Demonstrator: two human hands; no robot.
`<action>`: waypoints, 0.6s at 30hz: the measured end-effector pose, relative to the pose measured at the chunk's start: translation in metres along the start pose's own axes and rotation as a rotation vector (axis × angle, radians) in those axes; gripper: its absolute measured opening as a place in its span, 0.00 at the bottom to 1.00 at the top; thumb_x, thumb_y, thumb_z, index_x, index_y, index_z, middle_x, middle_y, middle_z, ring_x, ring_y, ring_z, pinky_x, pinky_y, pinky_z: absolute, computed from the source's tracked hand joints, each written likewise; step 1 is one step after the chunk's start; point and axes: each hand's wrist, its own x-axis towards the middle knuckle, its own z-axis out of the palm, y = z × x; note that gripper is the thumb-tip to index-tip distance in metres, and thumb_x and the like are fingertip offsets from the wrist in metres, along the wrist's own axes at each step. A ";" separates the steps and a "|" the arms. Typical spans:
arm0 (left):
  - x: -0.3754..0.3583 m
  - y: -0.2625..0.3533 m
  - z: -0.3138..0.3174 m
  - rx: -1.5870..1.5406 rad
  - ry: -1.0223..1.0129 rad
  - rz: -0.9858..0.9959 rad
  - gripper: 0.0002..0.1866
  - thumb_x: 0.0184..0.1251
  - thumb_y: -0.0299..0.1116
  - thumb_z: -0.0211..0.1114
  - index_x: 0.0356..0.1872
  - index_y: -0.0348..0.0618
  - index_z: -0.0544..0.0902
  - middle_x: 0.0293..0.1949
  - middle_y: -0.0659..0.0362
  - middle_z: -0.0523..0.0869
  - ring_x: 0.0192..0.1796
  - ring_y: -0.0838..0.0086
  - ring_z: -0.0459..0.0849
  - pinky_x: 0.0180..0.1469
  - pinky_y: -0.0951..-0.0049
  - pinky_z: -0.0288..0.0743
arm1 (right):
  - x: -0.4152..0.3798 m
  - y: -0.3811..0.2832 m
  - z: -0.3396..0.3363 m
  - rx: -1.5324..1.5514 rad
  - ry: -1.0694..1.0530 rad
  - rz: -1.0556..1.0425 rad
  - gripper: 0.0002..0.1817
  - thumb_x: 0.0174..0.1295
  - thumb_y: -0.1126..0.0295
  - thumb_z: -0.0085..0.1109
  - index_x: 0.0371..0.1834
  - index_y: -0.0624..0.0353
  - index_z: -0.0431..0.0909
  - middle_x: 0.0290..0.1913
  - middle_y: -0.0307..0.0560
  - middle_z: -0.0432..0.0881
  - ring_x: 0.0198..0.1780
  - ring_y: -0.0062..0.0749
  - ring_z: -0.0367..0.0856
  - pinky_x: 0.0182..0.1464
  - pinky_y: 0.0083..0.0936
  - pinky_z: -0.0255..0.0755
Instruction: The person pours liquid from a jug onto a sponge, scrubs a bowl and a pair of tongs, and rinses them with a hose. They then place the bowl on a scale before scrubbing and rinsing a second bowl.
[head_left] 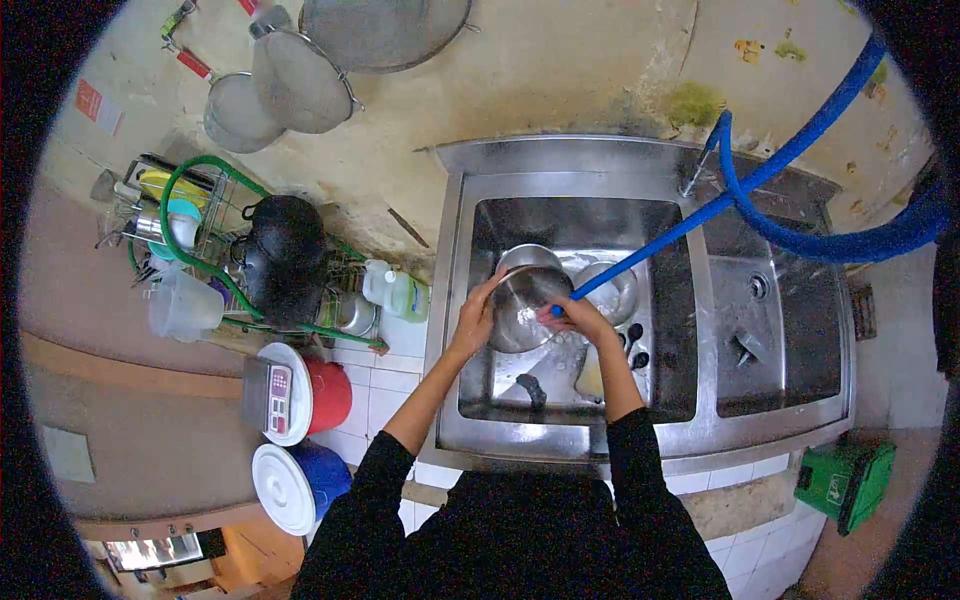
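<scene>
My left hand (478,312) grips the rim of a steel mixing bowl (520,318), tilted over the left basin of the sink (470,432). The end of a blue hose (640,258) is in my right hand (578,318), its fingers closed around it at the bowl's right side. Behind the held bowl is another metal bowl (530,254), and to the right sits a third round metal bowl (610,290). Dark-headed utensils (636,345) and a pale board-like piece (590,380) lie on the basin floor, near a dark strip (531,388).
The blue hose crosses above the right basin (760,350), which has a drain. On the left stand a dish rack (215,240) with black woks (283,260), a green liquid jug (405,296), a scale (266,398) and lidded buckets (285,490). Strainers (300,80) hang above; a green bin (848,482) stands right.
</scene>
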 end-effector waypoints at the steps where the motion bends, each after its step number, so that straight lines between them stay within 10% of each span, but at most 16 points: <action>1: 0.001 0.014 0.001 -0.006 0.097 0.059 0.27 0.60 0.20 0.45 0.64 0.45 0.65 0.63 0.53 0.68 0.64 0.61 0.66 0.66 0.68 0.55 | -0.009 -0.012 0.016 0.000 0.015 0.050 0.22 0.63 0.54 0.47 0.37 0.64 0.80 0.39 0.50 0.83 0.39 0.28 0.83 0.42 0.19 0.76; 10: -0.013 -0.011 0.033 -0.263 0.502 -0.182 0.20 0.68 0.25 0.45 0.61 0.39 0.67 0.57 0.53 0.74 0.58 0.67 0.72 0.63 0.71 0.59 | 0.009 -0.049 0.093 0.358 -0.078 -0.305 0.24 0.67 0.54 0.42 0.47 0.66 0.76 0.41 0.49 0.82 0.42 0.32 0.82 0.46 0.21 0.75; 18: -0.001 0.014 0.022 -0.244 0.634 -0.210 0.22 0.70 0.35 0.46 0.62 0.38 0.64 0.58 0.50 0.72 0.59 0.66 0.70 0.61 0.71 0.60 | -0.012 -0.002 0.023 0.013 0.158 -0.111 0.23 0.61 0.51 0.48 0.44 0.61 0.78 0.39 0.43 0.83 0.40 0.25 0.81 0.40 0.18 0.72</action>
